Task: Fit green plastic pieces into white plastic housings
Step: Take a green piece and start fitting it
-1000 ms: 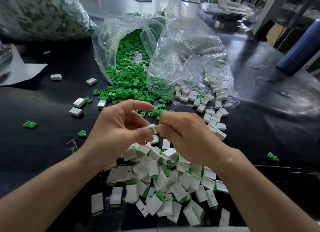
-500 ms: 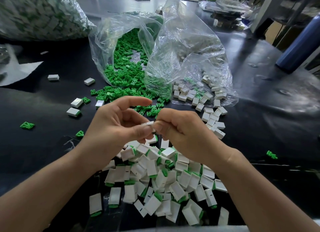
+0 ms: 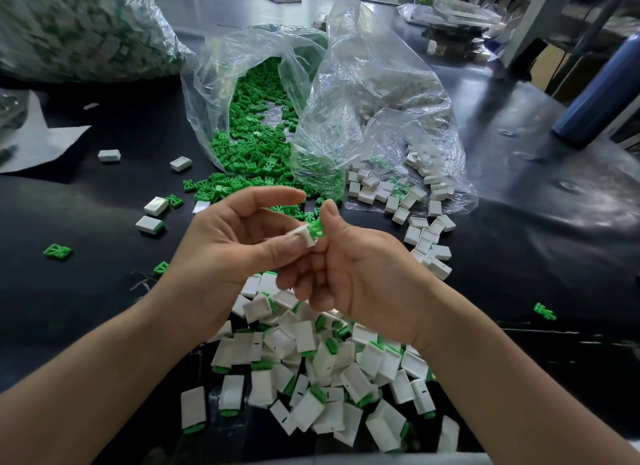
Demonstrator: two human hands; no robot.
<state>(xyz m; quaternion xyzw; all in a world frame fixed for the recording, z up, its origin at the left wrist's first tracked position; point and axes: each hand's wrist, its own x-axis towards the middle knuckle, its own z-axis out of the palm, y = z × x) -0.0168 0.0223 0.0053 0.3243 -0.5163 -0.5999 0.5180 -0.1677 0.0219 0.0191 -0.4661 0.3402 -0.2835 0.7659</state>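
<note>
Hands rotated vs. 0.5 s ago, so the joint betw. the two parts now shows. On black table [image 3: 519, 256] lies clear bag [image 3: 221, 83] spilling green pcs, w/ finished pile [image 3: 304, 340] nearest the person. L hand [image 3: 228, 253]: thumb and fingers pinch white housing [image 3: 305, 236] above the pile. R hand [image 3: 356, 274]: thumb and forefinger pinch green piece [image 3: 318, 228], touching the housing's end.

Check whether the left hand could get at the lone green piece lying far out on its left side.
Probably yes: only flat black mat shows between the left hand and the lone green piece. But the hand pinches a white housing, so it would need to free itself first.
</note>
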